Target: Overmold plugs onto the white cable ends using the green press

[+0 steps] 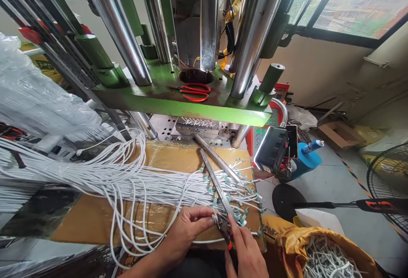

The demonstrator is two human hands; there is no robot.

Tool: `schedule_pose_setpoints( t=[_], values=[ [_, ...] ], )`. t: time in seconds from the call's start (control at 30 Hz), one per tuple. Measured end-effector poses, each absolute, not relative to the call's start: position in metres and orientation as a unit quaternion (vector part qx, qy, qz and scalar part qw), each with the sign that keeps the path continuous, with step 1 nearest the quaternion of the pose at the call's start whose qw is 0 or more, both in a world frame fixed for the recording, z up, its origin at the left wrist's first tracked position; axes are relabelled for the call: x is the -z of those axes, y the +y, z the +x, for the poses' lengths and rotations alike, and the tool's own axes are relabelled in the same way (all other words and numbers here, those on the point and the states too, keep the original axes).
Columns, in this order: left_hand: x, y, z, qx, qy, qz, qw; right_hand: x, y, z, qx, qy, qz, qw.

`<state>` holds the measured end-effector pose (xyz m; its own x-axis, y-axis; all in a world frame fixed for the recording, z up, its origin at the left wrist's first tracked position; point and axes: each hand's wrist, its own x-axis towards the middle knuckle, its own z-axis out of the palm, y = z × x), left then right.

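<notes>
L hand (188,232): fingers together, pinching white cables (159,184) w/ teal tips, just beside pliers (224,228). R hand (246,250): clamped on pliers, red tip down. Cables run in from L, fanned out across cardboard-topped surface (95,220), ends near front edge. Two steel bars (216,182) lie on cables, angled toward press. Red scissors (194,92) on green press plate (178,103). Yellow sack (291,237) of cable pieces at R, beside surface.

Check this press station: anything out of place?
Red-handled scissors lie loose on the green press platen beside its central hole. That looks odd: a loose tool on machine structure, directly above the metal mold plate.
</notes>
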<state>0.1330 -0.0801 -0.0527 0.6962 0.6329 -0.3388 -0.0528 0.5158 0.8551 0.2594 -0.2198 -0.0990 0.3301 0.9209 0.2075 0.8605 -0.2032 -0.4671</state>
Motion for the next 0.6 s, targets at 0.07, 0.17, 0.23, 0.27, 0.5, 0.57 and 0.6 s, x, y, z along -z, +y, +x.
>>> schedule_pose_setpoints(
  t=[0.07, 0.17, 0.23, 0.27, 0.5, 0.57, 0.6],
  values=[
    [0.051, -0.079, 0.132, -0.205, 0.328, 0.469, 0.794, 0.101, -0.220, 0.259, -0.049, -0.579, -0.774, 0.252],
    [0.054, -0.078, 0.130, -0.197, 0.330, 0.485, 0.785, 0.103, -0.222, 0.258, -0.046, -0.586, -0.767, 0.258],
    [0.058, -0.078, 0.129, -0.191, 0.326, 0.487, 0.788, 0.106, -0.223, 0.257, -0.057, -0.584, -0.757, 0.287],
    [0.060, -0.078, 0.128, -0.192, 0.324, 0.488, 0.787, 0.106, -0.223, 0.256, -0.070, -0.579, -0.752, 0.308],
    [0.058, -0.073, 0.123, -0.263, 0.355, 0.579, 0.686, 0.102, -0.213, 0.248, -0.149, -0.546, -0.720, 0.402],
    [0.053, -0.072, 0.121, -0.249, 0.359, 0.561, 0.703, 0.098, -0.210, 0.247, -0.145, -0.548, -0.722, 0.397],
    [0.050, -0.071, 0.119, -0.244, 0.357, 0.540, 0.722, 0.097, -0.208, 0.246, -0.144, -0.552, -0.723, 0.390]
  ],
)
